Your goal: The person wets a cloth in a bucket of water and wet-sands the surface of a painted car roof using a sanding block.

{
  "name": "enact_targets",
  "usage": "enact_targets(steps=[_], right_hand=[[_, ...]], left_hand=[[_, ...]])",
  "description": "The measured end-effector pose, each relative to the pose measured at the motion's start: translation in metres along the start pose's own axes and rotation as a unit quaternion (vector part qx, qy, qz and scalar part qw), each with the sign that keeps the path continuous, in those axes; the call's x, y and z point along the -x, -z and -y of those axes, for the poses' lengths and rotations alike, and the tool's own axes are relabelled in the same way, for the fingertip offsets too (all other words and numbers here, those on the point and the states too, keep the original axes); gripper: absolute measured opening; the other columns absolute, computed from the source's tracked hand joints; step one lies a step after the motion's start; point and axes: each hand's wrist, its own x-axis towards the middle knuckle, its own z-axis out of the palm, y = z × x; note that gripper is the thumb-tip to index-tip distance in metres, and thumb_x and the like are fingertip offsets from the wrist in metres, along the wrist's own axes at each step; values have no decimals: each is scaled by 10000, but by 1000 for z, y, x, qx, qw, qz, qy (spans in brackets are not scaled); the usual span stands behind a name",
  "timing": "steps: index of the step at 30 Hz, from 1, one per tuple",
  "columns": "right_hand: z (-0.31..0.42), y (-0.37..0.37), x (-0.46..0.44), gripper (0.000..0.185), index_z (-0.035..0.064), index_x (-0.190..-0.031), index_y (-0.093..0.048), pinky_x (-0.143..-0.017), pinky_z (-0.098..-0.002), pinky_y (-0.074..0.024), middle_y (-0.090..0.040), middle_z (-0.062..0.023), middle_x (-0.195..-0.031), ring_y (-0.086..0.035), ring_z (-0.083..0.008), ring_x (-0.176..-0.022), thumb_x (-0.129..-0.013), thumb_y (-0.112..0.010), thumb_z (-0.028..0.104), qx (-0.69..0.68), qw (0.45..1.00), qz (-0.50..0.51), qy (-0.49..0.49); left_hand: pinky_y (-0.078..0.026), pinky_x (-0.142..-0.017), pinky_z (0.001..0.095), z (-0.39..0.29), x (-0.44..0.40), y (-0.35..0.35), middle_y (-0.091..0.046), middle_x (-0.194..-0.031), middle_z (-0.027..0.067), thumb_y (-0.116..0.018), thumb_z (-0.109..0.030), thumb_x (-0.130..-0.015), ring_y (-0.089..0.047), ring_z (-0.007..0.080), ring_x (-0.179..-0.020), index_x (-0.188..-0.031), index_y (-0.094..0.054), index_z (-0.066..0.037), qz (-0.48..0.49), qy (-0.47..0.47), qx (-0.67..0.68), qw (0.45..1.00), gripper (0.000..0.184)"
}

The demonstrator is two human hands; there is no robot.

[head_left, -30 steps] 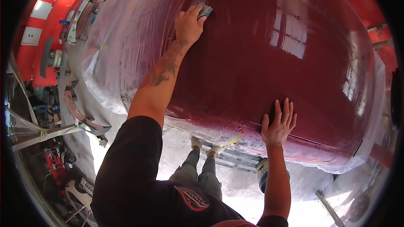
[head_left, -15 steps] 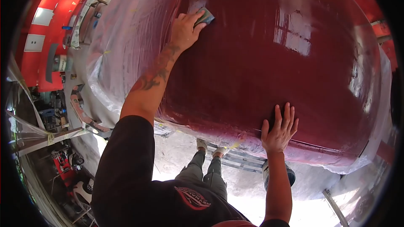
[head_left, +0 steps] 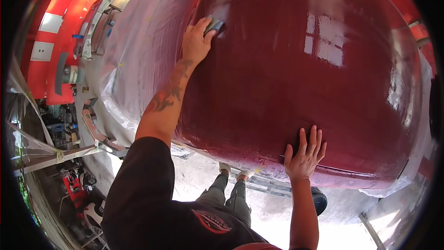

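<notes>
A large, curved dark red car panel [head_left: 259, 78] fills the middle of the head view, glossy with window reflections. At the panel's far left part, my left hand [head_left: 196, 41] grips a small sanding pad [head_left: 214, 25], dark and greenish, pressed against the surface. My fingers and thumb hold the pad from its sides, and its underside is hidden. Lower right, my right hand [head_left: 305, 156] lies flat near the panel's near edge, fingers spread, holding nothing. Clear plastic film [head_left: 134, 51] covers the car left of the panel.
Below the panel's near edge are a wooden pallet [head_left: 268, 186] and a black bucket [head_left: 319, 200], partly behind my right forearm. A curved loose part [head_left: 95, 127] lies on the floor at left. Cluttered shelves [head_left: 62, 129] stand beyond it, by a red wall [head_left: 69, 4].
My left hand has slid the sanding pad left and slightly toward me over the panel. My right hand stays flat near the edge. The view has shifted a little.
</notes>
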Motion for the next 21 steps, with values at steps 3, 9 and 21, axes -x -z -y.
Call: enact_targets(steps=[3, 9, 21], right_hand=[[2, -2, 0, 580, 164, -1456, -471, -1178, -586, -160, -351, -149, -1574, -308, -358, -1467, -932, -568, 395, -1, 1000, -2, -2], [0, -2, 1, 570, 165, -1454, -470, -1178, -589, -157, -360, -147, -1568, -315, -359, -1464, -947, -539, 415, 3, 1000, 1, 2], [-1, -3, 0, 555, 167, -1453, -463, -1178, -585, -154, -366, -161, -1560, -317, -361, -1462, -959, -514, 414, 12, 1000, -2, 6]], left_hand=[[-493, -891, 457, 14, -58, -16, -671, -1223, 105, -675, -265, -911, -618, 363, -973, -1285, -634, -123, 23, 69, -29, 997, 402], [-475, -914, 456, -7, 42, 11, -615, -1324, 130, -686, -208, -905, -595, 361, -1021, -1338, -590, -88, -5, 40, -52, 998, 460], [-489, -862, 443, 24, -59, -16, -669, -1207, 98, -663, -219, -915, -604, 365, -933, -1274, -616, -86, 13, 37, -86, 996, 386]])
